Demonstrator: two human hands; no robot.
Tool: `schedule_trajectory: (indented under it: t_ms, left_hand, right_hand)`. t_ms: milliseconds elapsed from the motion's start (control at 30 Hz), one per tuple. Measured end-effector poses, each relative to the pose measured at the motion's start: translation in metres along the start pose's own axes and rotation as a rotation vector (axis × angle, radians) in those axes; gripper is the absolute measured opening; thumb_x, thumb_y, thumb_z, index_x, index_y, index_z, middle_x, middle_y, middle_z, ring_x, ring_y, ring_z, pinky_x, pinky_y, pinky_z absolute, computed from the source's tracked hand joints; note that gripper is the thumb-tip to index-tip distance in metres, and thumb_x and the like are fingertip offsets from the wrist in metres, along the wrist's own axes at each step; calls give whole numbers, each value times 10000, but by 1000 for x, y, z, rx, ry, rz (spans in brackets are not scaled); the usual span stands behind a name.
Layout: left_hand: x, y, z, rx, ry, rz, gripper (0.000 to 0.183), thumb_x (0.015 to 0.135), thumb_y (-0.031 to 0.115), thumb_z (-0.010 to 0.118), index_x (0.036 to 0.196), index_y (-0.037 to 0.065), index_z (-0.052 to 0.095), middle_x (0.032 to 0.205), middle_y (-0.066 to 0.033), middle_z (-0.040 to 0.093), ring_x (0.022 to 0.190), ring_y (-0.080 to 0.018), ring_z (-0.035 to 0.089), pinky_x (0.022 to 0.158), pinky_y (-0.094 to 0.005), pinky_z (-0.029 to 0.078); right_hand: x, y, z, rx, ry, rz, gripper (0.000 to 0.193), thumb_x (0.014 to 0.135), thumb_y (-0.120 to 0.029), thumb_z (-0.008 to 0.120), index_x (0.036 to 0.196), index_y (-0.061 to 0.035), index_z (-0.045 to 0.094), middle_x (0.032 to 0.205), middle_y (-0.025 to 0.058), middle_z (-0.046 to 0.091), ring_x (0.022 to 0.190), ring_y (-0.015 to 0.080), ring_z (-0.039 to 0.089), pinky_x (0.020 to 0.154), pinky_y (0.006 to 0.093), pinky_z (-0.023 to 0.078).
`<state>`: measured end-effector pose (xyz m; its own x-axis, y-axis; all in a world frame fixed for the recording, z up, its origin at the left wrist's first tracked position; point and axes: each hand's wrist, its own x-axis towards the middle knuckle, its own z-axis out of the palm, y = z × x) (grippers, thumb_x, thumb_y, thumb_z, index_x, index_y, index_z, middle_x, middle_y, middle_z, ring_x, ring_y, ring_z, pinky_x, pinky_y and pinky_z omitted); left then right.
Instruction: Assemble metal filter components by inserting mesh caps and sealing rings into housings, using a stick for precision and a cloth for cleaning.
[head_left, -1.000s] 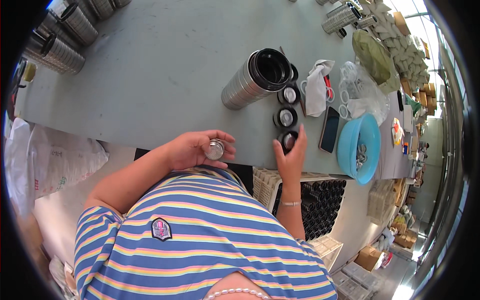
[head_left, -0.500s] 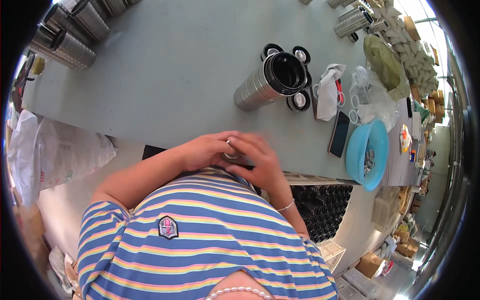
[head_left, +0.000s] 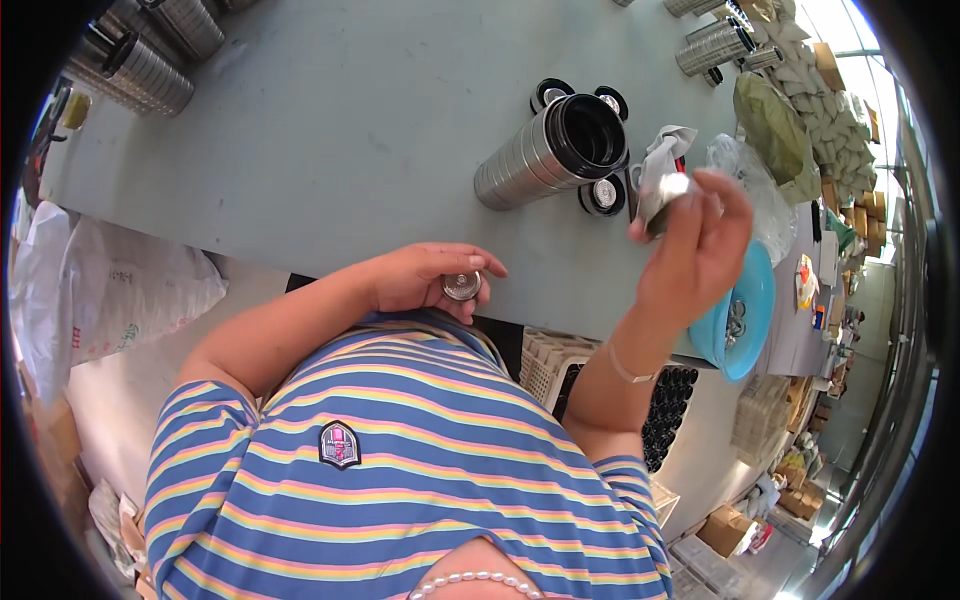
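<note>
My left hand (head_left: 425, 272) is closed around a small round metal piece with a perforated-looking face (head_left: 461, 287), just off the table's near edge. My right hand (head_left: 695, 240) is raised over the right side of the table, fingers closed on a shiny metal piece (head_left: 657, 205) that is blurred by motion and glare. Behind it lie a white cloth (head_left: 668, 145) and red-handled scissors, partly hidden. A ribbed steel tumbler (head_left: 525, 168) with a black rim leans at mid table. Around it lie several black lids with silver centres (head_left: 602, 195).
A blue basin (head_left: 764, 310) holding small metal parts stands at the table's right edge. Beyond lie clear plastic bags (head_left: 745, 160) and a green sack (head_left: 775, 120). More steel tumblers (head_left: 150, 75) stand far left. Below the edge, a crate (head_left: 548, 365) sits near black parts (head_left: 668, 415).
My right hand has left my left hand and moved right and farther out, now with a shiny metal piece. My left hand stays, its round metal piece now uncovered. The phone is now hidden.
</note>
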<state>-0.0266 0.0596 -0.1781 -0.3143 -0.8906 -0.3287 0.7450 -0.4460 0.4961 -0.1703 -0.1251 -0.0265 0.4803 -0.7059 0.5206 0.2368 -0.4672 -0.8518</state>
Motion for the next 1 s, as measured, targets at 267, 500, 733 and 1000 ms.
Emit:
schedule_trajectory:
  t_ms: [267, 500, 733, 1000]
  left_hand:
    - [0, -2, -13, -107, -71, 61, 474, 1084, 331, 501, 1422, -1, 490, 1048, -93, 670, 871, -184, 678, 863, -345, 580]
    - [5, 4, -14, -158, -122, 9, 471, 1084, 319, 498, 1427, -4, 487, 1056, -101, 674, 870, -187, 678, 862, -347, 573]
    - [1, 5, -14, -156, -122, 7, 472, 1082, 301, 496, 1441, -5, 473, 1069, -112, 677, 884, -188, 683, 864, -354, 578]
    - [0, -7, -14, -185, -80, 87, 526, 1107, 405, 405, 1450, 10, 461, 1152, -118, 655, 1013, -208, 675, 923, -384, 577]
  right_hand:
    - [56, -3, 35, -649, -284, -58, 142, 788, -61, 797, 914, -42, 733, 884, 12, 673, 660, 115, 522, 606, 268, 435]
    - [40, -13, 20, -897, -510, -572, 232, 812, -249, 826, 975, -92, 771, 1031, 36, 766, 1123, 255, 651, 1047, 449, 422]
    - [44, -15, 20, -914, -694, -437, 242, 808, -272, 823, 962, -91, 772, 1046, 44, 770, 1252, 271, 608, 1188, 529, 272]
    - [-2, 8, 3, -762, -186, -658, 350, 794, -211, 839, 1110, -101, 736, 1153, 45, 758, 1148, 294, 650, 1102, 500, 397]
